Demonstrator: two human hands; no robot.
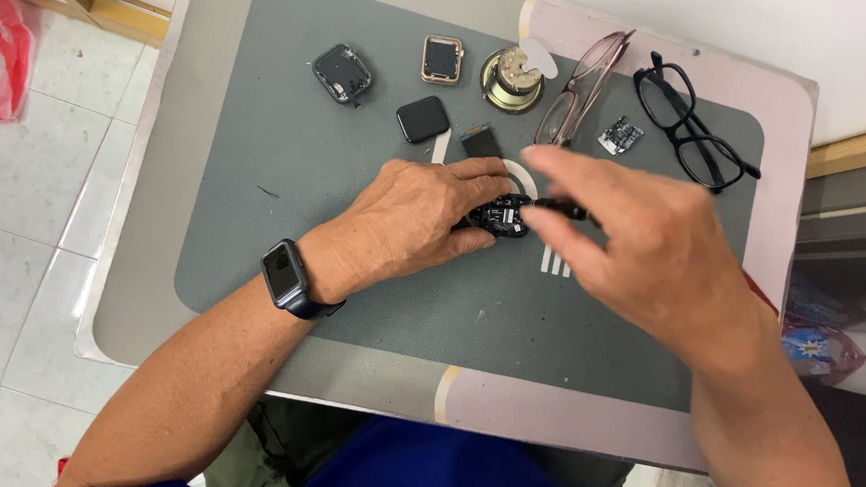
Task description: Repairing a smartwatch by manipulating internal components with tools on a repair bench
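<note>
Small black opened watch body at frame centre, gripped by left hand, thin black tool pinched by right hand, grey rubber mat beneath.

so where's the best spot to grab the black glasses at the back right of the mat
Probably the bridge between the two lenses of the black glasses, pinched from above. They lie flat and folded on the grey mat, apart from the small circuit board, so the narrow bridge is free on both sides.
</note>
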